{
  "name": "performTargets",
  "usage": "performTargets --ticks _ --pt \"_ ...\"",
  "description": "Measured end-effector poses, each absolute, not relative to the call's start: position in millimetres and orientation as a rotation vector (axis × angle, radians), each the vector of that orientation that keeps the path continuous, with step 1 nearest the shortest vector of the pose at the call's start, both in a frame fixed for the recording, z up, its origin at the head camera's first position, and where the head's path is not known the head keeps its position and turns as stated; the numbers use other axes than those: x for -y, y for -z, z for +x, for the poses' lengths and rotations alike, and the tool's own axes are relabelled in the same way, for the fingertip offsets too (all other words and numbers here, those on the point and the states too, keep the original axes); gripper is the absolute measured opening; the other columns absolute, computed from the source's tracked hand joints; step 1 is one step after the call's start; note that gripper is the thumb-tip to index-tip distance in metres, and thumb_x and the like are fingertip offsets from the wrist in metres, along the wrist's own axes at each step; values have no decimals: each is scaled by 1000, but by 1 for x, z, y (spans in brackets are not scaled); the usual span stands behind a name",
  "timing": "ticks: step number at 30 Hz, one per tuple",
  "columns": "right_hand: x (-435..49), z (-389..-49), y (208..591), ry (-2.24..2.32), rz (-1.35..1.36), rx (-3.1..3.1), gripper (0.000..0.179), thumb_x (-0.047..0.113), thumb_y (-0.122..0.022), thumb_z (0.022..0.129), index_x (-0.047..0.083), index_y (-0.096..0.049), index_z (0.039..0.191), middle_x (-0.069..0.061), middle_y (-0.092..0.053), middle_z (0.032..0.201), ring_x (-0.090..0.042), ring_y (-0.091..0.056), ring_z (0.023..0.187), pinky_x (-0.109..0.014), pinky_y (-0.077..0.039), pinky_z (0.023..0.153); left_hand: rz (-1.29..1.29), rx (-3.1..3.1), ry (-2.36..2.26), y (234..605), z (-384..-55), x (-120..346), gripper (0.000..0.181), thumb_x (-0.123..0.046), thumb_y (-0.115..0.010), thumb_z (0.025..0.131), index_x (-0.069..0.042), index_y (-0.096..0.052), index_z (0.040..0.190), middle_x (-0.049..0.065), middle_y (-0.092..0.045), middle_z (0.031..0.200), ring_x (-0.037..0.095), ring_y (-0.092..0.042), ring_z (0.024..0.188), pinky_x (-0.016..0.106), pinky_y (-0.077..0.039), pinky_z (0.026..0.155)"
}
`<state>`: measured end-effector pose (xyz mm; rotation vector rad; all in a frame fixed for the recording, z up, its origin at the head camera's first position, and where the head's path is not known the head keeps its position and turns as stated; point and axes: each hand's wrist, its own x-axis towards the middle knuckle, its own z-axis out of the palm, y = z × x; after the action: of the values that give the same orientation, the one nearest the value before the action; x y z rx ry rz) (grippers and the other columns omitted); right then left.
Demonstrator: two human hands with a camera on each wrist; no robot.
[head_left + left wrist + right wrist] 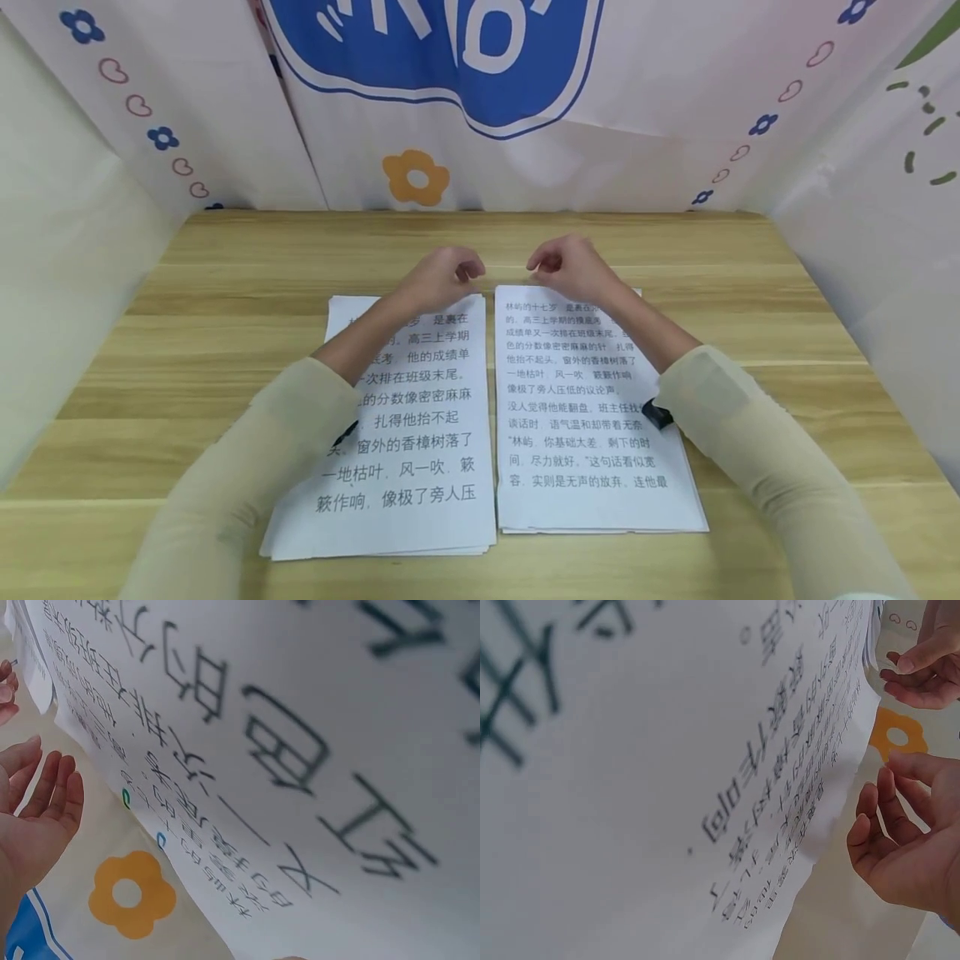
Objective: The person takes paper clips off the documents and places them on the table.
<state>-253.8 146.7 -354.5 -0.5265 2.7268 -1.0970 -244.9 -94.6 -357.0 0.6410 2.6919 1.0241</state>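
Note:
Two stacks of printed paper lie side by side on the wooden table. The left stack [420, 467] bears larger print, and the right stack [577, 450] smaller print. My left hand [442, 279] hovers at the top edge of the left stack, fingers loosely bent. Over the top edge of the right stack, my right hand [573, 267] faces it, also loosely bent. In the left wrist view nothing sits between the left hand's fingers [64, 784]. The right wrist view likewise shows the right hand [907, 847] holding nothing, beside the printed page [667, 750].
The wooden table [150, 400] runs back to a white printed backdrop [660, 167] with an orange flower [416, 177] and a blue emblem. White panels stand at the left and right. A narrow gap separates the stacks; my forearms cross over them.

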Motion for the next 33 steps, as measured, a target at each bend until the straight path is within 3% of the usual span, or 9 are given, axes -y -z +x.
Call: performTargets --ticks 19,33 --pt "-116 -244 358 1010 -732 -2688 18 2 -73 93 1 -75 110 -9 -72 93 -22 -64 84 -31 -54 74 647 -2753 -919 357 -236 120 26 1 -68 95 5 -69 120 18 -69 116 30 -64 108 40 -53 99" --pt "-95 -242 354 974 -790 -2643 25 6 -73 94 -1 -73 119 -11 -74 105 -24 -67 96 -33 -57 86 634 -2792 -922 365 -231 147 29 -4 -69 97 5 -66 125 18 -68 116 30 -64 108 42 -53 99"
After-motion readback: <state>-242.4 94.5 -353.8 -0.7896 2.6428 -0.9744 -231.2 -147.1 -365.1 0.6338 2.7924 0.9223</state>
